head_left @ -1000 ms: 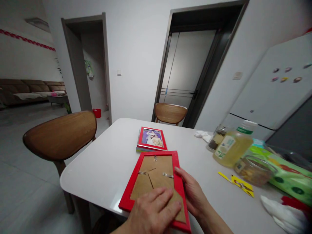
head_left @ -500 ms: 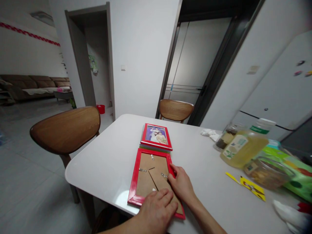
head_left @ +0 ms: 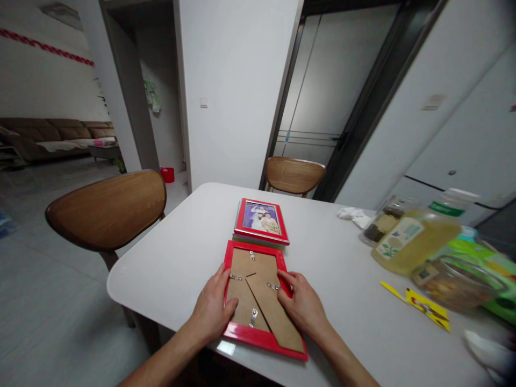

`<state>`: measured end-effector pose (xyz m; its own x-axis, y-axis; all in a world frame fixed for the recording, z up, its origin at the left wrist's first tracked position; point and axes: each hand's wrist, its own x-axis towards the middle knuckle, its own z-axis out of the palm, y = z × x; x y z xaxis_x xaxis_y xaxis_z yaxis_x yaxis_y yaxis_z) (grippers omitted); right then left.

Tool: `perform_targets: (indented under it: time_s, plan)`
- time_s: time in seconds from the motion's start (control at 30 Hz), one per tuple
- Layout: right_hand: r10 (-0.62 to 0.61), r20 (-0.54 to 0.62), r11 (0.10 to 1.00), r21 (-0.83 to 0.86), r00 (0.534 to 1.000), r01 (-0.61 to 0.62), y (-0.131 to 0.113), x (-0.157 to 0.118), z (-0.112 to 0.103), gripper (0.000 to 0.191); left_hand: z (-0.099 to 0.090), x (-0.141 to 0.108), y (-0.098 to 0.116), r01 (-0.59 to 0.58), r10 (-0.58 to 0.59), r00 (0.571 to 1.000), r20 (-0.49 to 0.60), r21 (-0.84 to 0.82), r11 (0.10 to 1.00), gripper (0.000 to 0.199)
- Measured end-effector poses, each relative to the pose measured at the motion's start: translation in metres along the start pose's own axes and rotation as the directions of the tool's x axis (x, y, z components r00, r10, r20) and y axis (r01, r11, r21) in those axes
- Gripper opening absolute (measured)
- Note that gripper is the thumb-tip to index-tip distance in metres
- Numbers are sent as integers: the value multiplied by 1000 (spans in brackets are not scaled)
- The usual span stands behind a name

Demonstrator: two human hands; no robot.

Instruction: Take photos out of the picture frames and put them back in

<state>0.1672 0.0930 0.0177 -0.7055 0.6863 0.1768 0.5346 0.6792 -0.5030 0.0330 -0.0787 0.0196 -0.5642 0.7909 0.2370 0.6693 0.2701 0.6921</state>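
A red picture frame (head_left: 258, 337) lies back side up near the table's front edge, its brown backing board (head_left: 262, 293) showing with metal clips and a stand flap. My left hand (head_left: 213, 306) grips its left side, thumb on the board and fingers along the outer edge. On the right side my right hand (head_left: 300, 301) holds the frame, fingers on the red rim near the right clip. Just beyond lies a second red frame (head_left: 261, 220), face up with a photo of people, stacked on something with a green edge.
At the right of the white table (head_left: 169, 258) are a bottle of yellow liquid (head_left: 415, 236), a dark-filled jar (head_left: 382, 220), a clear container (head_left: 451, 282), a yellow wrapper (head_left: 427, 309) and white tissue (head_left: 355, 216). Wooden chairs (head_left: 108, 209) stand at the left and far side.
My left hand has moved from the lower part of the board to the frame's left side and grips it there. The lower clip is now uncovered. My right hand stays on the right side.
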Motion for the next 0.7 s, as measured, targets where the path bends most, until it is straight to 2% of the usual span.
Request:
perform_targets:
  time_s: [0.47, 0.53, 0.6, 0.7]
  plan:
    - [6, -47, 986, -169, 999, -14, -11, 6, -3, 27, 5, -1, -7, 3, -9, 998, -63, -98, 995, 62]
    - [-59, -115, 982, -187, 992, 37, -21, 8, -3, 29, 6, -1, -8, 5, -10, 998, -68, -73, 997, 61]
    - [-172, -136, 973, -176, 976, 147, -38, 10, 0, 30, 7, -2, -9, -5, 2, 998, -70, -41, 999, 61]
    - [-325, 19, 938, -120, 946, 325, -66, 16, 12, 24, 9, -1, -11, -26, 24, 997, -78, -15, 1000, 58]
